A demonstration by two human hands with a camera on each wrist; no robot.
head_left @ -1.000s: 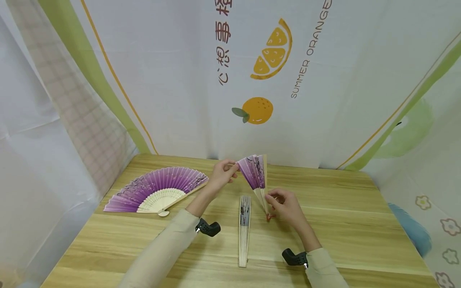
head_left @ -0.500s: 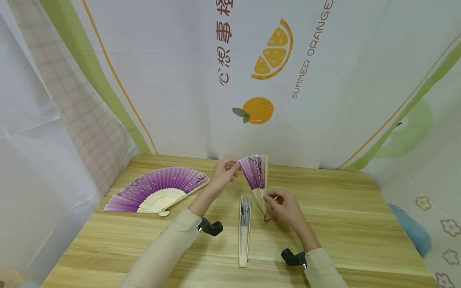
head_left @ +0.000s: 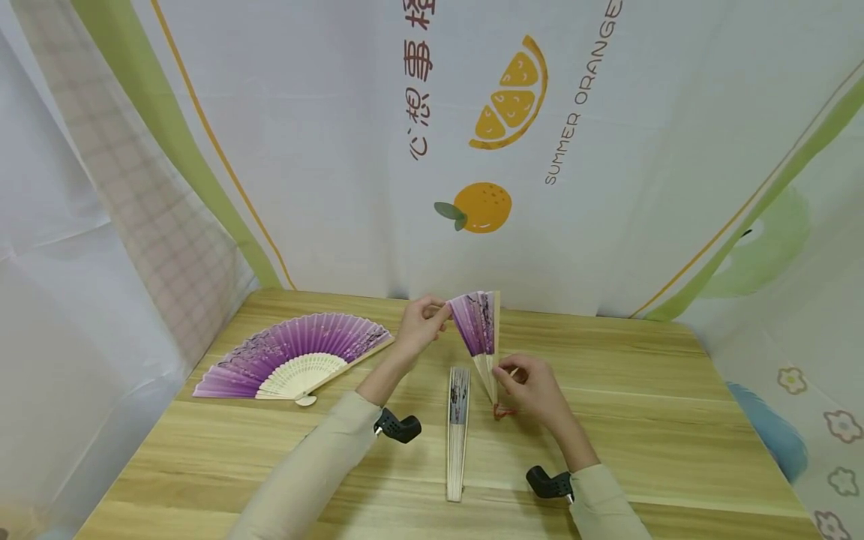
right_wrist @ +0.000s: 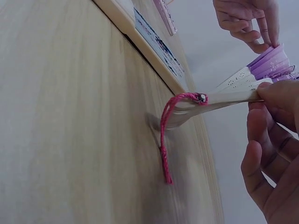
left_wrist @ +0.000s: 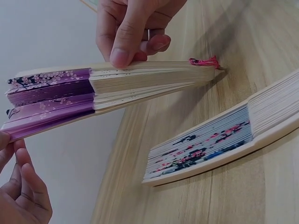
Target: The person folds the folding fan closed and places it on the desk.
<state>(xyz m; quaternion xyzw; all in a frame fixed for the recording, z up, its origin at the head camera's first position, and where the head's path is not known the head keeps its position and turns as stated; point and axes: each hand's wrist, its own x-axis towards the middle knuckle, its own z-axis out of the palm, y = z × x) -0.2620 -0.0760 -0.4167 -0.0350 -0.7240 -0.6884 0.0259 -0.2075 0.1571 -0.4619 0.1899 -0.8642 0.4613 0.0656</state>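
L hand (head_left: 420,325): pinches part-spread purple wood-ribbed folding fan (head_left: 474,324) by edge, prob. keeping folds apart.
R hand (head_left: 533,384): pinches its pale, flat outer stick (head_left: 496,330), prob. steadying.

Soft, even light fills the head view, falling bright on the white curtain (head_left: 337,150); its source cannot be told. The counter (head_left: 641,435) takes a pale sheen at lower centre, with faint, soft-edged shadow beside the sleeves (head_left: 317,457). Wide-angle stretching splays the counter's sides toward the lower corners, and the bottom left corner melts into a blurry brownish smudge. The hands (head_left: 529,382) and the held fan (head_left: 475,326) read fairly crisp there. Both wrist views are dimmer, with muted colour. In the left, diffuse shadow crosses the counter at upper right; in the right, shadow pools around the red cord (right_wrist: 163,151).
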